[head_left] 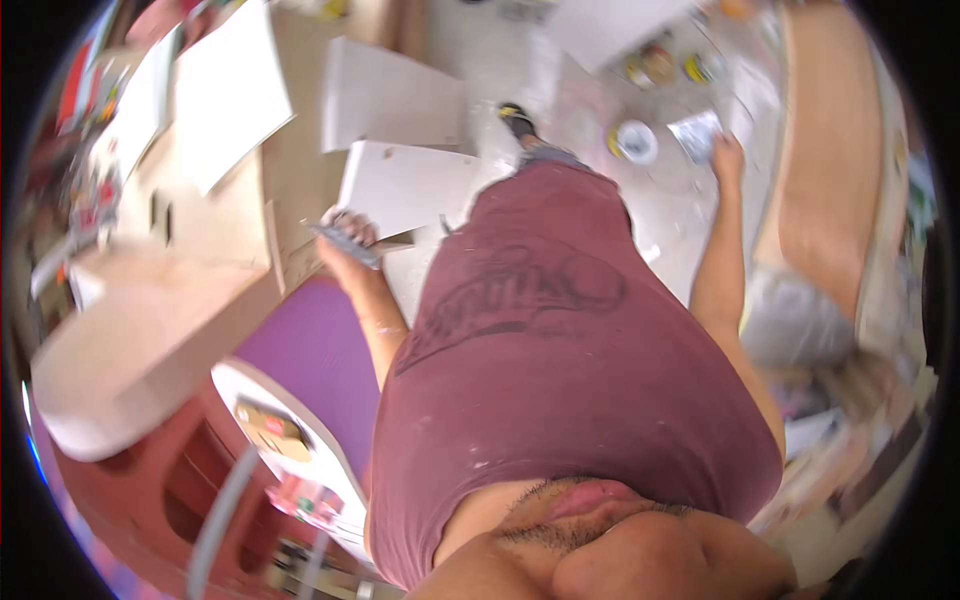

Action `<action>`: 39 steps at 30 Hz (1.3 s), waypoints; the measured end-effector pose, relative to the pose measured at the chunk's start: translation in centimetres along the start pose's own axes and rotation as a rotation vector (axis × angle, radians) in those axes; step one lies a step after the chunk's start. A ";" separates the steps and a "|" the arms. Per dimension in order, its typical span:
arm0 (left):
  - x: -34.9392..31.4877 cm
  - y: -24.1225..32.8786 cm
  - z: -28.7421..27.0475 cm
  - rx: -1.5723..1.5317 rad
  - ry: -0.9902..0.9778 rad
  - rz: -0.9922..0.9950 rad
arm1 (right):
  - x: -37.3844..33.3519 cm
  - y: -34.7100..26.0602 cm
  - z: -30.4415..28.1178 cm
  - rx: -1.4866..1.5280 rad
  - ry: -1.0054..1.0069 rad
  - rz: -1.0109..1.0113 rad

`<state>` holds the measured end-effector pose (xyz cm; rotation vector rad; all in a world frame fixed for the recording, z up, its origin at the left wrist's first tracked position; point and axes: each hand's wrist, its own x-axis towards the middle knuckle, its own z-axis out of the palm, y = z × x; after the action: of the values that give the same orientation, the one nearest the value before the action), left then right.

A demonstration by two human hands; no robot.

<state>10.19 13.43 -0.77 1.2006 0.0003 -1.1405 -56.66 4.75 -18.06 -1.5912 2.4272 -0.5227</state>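
The left hand [345,238] hangs at the person's side with its fingers [352,222] clenched around a flat grey tool [345,245] — it looks like a scraper or a wide blade, though motion blur keeps the exact kind unclear. The tool juts out to the left of the hand, over the edge of a white board [405,185] that lies on the floor. A second white board [385,95] lies just beyond it, and a third [228,95] rests further left on a pale wooden table [215,225].

The right hand [727,155] reaches down and forward on the other side of the body, its fingers closed on a crumpled whitish piece [697,135] — paper or cloth, too blurred to tell which. Just left of it on the spattered floor [660,215] stands a small round tub [633,141] with a white inside. More small pots [665,65] sit further off.

A maroon shirt [540,340] fills the middle of the view, with one shoe [517,120] showing beyond it. A purple panel [315,365] lies low on the left, beside a curved white-edged board [285,420].
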 end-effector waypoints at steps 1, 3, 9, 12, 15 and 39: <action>-0.3 0.1 -0.9 -0.097 -0.027 0.023 | 0.0 -3.9 0.2 0.225 -0.258 0.219; 1.2 -0.6 -0.8 -0.177 -0.151 -0.016 | -0.8 -6.2 1.1 0.658 -0.261 0.306; 2.5 0.7 1.7 -0.361 -0.262 0.021 | 1.3 -26.7 4.4 1.258 -0.807 0.050; 6.5 1.0 3.0 -0.415 -0.386 0.002 | 4.1 -39.1 5.7 1.329 -0.982 -0.082; 9.4 1.2 4.9 -0.536 -0.438 0.023 | 6.1 -50.0 7.3 1.280 -1.032 -0.059; 8.2 4.5 9.2 -0.753 -0.037 0.727 | 13.5 -81.9 18.6 0.862 -2.009 -0.048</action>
<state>12.26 0.74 2.04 0.4271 -0.0298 -0.4343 13.63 -40.57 -2.65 -0.7728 0.4678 0.1418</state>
